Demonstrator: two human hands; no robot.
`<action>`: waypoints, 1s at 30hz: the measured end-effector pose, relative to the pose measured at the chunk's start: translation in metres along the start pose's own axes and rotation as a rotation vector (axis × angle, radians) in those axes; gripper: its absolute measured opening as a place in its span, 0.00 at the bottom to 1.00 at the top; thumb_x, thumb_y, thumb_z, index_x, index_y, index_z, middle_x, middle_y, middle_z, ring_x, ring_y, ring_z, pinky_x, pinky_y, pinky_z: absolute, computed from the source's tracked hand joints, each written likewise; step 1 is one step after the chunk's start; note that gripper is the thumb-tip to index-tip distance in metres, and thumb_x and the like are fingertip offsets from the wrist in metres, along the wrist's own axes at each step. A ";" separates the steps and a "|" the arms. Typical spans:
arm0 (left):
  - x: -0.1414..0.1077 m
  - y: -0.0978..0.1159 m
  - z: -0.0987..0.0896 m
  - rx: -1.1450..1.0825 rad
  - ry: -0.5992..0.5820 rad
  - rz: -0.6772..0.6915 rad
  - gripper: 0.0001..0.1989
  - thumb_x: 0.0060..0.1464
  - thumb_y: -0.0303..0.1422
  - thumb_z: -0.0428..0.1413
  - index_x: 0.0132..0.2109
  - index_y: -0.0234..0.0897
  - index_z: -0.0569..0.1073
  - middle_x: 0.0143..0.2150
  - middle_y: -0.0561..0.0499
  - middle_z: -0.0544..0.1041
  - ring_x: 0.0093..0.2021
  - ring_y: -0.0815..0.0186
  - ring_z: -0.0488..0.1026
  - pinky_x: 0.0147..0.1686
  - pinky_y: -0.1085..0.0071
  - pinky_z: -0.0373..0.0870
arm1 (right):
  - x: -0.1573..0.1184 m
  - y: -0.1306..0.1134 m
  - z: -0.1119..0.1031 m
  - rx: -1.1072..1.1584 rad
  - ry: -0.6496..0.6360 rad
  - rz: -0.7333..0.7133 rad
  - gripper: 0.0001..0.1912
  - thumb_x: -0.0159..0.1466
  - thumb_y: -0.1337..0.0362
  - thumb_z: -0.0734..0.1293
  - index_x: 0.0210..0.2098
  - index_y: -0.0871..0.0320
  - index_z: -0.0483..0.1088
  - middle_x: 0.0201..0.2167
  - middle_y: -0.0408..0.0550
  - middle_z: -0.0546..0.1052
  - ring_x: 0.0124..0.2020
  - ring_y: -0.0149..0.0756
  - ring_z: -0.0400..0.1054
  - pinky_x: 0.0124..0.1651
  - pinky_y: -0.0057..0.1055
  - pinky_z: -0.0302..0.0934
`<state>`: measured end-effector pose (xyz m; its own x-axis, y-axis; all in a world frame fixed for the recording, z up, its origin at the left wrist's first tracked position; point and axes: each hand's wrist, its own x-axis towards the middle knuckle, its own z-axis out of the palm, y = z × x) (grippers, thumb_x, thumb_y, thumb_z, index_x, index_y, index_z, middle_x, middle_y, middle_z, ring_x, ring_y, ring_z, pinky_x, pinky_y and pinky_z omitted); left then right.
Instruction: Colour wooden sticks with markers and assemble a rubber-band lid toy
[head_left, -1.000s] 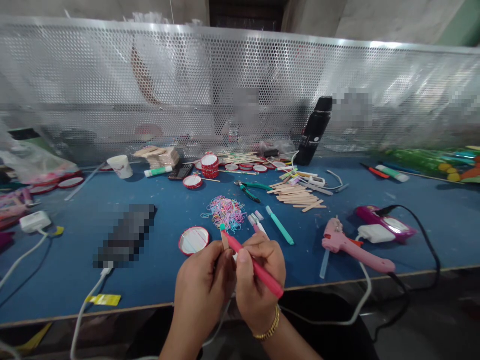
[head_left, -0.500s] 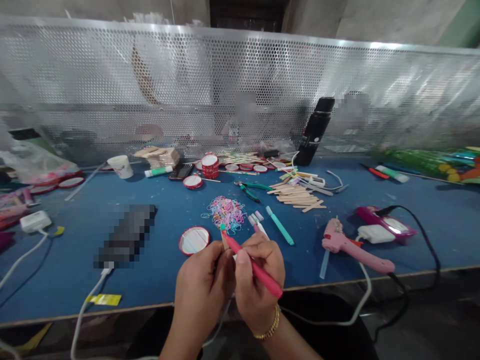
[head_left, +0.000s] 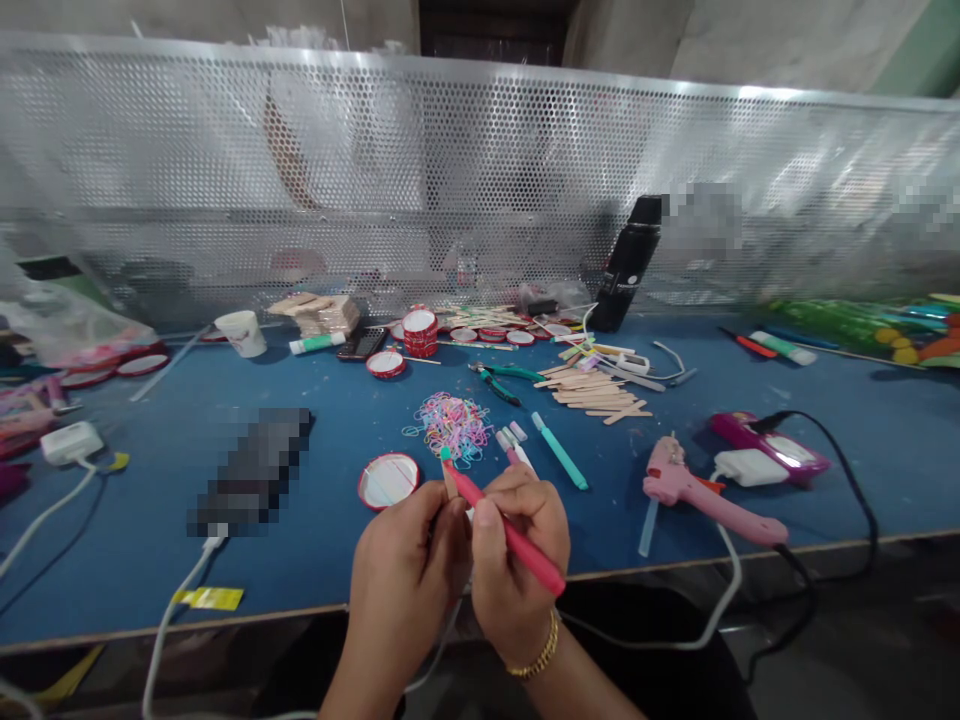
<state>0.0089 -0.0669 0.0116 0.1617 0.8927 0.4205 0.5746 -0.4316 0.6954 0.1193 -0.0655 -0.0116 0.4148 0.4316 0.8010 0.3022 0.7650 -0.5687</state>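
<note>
My left hand is closed around a wooden craft stick, whose upper end is coloured teal with red just below. A red marker is pinched in my right hand, its tip against the stick near the teal end. Most of the stick is hidden by my fingers. Just beyond my hands lies a heap of coloured rubber bands. A red-rimmed white disc rests to the left of it, and a teal marker to the right, beside pink and white pens.
Loose craft sticks and green-handled pliers lie farther back. A pink glue gun with its cord is on the right; a dark phone on a white cable lies left. A black bottle leans against the perforated metal screen.
</note>
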 end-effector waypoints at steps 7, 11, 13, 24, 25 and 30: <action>0.001 -0.001 0.001 0.022 0.012 0.013 0.17 0.70 0.38 0.50 0.31 0.40 0.70 0.25 0.57 0.73 0.26 0.69 0.66 0.27 0.72 0.56 | -0.003 0.003 0.000 -0.002 0.049 0.034 0.07 0.71 0.72 0.63 0.37 0.54 0.64 0.29 0.38 0.70 0.31 0.31 0.66 0.40 0.35 0.64; 0.001 0.000 0.000 0.000 -0.004 -0.003 0.16 0.70 0.38 0.50 0.33 0.41 0.72 0.27 0.56 0.75 0.27 0.68 0.68 0.28 0.72 0.58 | -0.002 0.001 0.000 0.005 0.026 0.003 0.07 0.70 0.72 0.63 0.38 0.54 0.65 0.30 0.37 0.70 0.31 0.30 0.68 0.44 0.37 0.65; 0.000 0.000 0.000 -0.007 -0.004 -0.004 0.15 0.69 0.38 0.50 0.33 0.41 0.71 0.27 0.56 0.76 0.27 0.68 0.68 0.28 0.72 0.58 | -0.001 0.000 0.000 -0.009 0.009 -0.004 0.06 0.70 0.72 0.63 0.38 0.54 0.65 0.30 0.38 0.71 0.31 0.30 0.69 0.45 0.38 0.66; -0.002 -0.001 -0.001 0.024 0.013 0.014 0.17 0.69 0.38 0.50 0.30 0.40 0.70 0.25 0.56 0.73 0.25 0.69 0.67 0.26 0.72 0.56 | -0.003 0.003 0.000 0.005 0.052 0.027 0.07 0.71 0.71 0.63 0.38 0.54 0.64 0.30 0.38 0.70 0.31 0.31 0.67 0.40 0.35 0.64; -0.002 -0.001 -0.001 0.014 0.004 0.007 0.17 0.70 0.38 0.50 0.31 0.40 0.71 0.25 0.56 0.74 0.25 0.68 0.67 0.27 0.72 0.56 | -0.003 0.003 0.000 0.010 0.039 0.020 0.07 0.71 0.71 0.63 0.38 0.54 0.64 0.30 0.38 0.70 0.31 0.31 0.67 0.42 0.36 0.65; 0.000 0.003 -0.001 -0.016 -0.007 -0.015 0.15 0.69 0.38 0.50 0.33 0.41 0.73 0.28 0.55 0.77 0.27 0.67 0.69 0.29 0.72 0.58 | -0.001 0.000 0.000 -0.028 -0.001 -0.018 0.06 0.70 0.71 0.63 0.38 0.54 0.65 0.30 0.37 0.71 0.31 0.30 0.70 0.49 0.41 0.66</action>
<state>0.0095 -0.0681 0.0141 0.1591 0.9000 0.4058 0.5637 -0.4203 0.7111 0.1189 -0.0665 -0.0127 0.4085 0.4183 0.8113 0.3338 0.7588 -0.5593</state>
